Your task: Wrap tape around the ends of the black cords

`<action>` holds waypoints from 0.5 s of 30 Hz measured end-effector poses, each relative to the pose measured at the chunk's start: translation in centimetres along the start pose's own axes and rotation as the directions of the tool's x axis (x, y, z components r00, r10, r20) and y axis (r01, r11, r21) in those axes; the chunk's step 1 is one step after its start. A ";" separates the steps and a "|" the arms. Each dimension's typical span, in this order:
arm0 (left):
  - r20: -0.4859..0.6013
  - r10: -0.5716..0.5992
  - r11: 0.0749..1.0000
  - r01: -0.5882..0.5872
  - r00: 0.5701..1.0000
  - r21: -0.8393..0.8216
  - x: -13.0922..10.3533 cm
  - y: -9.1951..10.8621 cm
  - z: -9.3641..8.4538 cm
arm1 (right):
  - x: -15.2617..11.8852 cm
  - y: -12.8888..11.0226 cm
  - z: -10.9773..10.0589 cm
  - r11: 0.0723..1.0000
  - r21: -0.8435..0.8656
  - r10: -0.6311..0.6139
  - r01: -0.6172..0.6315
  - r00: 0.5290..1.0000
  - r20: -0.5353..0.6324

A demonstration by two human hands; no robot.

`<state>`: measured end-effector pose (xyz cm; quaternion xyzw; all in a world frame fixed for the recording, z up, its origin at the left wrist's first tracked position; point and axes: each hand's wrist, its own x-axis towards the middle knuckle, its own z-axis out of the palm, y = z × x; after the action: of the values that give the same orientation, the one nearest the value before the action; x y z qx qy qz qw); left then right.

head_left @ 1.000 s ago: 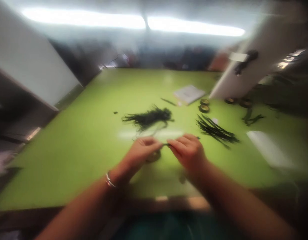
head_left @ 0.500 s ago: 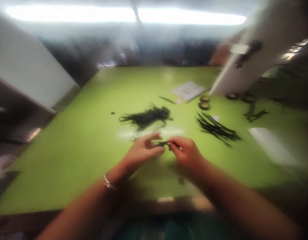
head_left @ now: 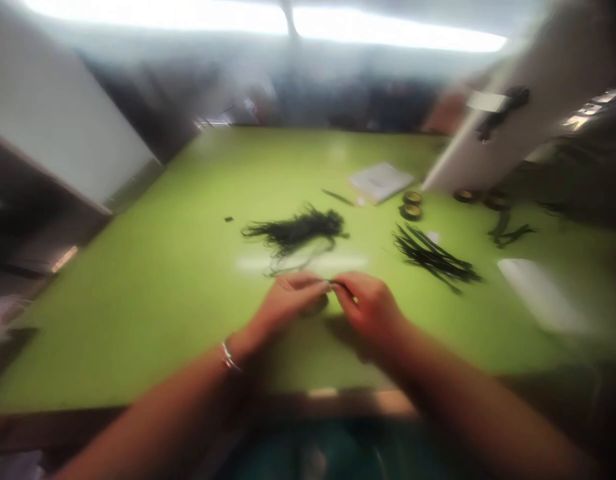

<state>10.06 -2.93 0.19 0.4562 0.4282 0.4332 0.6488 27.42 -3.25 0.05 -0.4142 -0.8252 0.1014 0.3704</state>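
Observation:
Over the near middle of the green table [head_left: 163, 320], my left hand [head_left: 294, 297] and my right hand [head_left: 367, 300] meet at their fingertips. Both pinch a short, dark strip [head_left: 332, 283], mostly hidden by the fingers; blur hides its exact kind. Just beyond my hands lies a loose tangle of thin black cords [head_left: 303, 228], some ending in loops. To the right, a flatter bundle of black straps [head_left: 433, 257] rests on the tabletop, roughly side by side.
Behind the bundle sit rolls of black tape [head_left: 411, 211] and a white booklet [head_left: 381, 181], with a dark pen-like stick [head_left: 337, 196] nearby. A white panel [head_left: 468, 150] rises at the back right. A pale sheet [head_left: 541, 293] lies right; a small black piece [head_left: 229, 219], left.
My left fingers, spread around the dark strip before, have closed on it and come against my right fingertips. My right hand keeps its pinch. The camera view has shifted slightly.

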 end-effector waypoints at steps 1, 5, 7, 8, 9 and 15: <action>0.000 0.027 0.998 -0.027 1.000 0.051 0.0 0.0 0.0 | 0.1 0.0 -0.2 0.998 0.065 0.023 -0.026 0.998 0.052; 0.099 0.013 0.970 -0.037 0.995 0.241 0.1 0.0 -0.7 | 0.6 0.3 -1.2 0.984 0.128 0.075 -0.121 0.945 0.319; 0.177 -0.070 0.956 0.015 0.982 0.293 0.1 0.1 -1.2 | 0.8 0.3 -1.8 0.981 0.112 0.099 -0.158 0.906 0.412; 0.218 -0.106 0.947 0.032 0.970 0.320 0.1 0.3 -1.5 | 0.9 0.2 -2.1 0.974 0.129 0.114 -0.188 0.890 0.441; 0.261 -0.126 0.938 0.029 0.957 0.344 0.1 0.5 -1.7 | 1.0 -0.1 -2.5 0.958 0.168 0.131 -0.231 0.878 0.461; 0.596 -0.019 0.888 -0.260 0.803 0.379 -2.8 1.9 -0.1 | -1.0 -4.3 -6.9 0.734 0.375 0.214 -0.567 0.716 0.664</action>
<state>8.93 -5.18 2.43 0.7290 0.2640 0.2045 0.5975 29.99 -7.71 6.37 -0.4092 -0.7176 0.5367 0.1722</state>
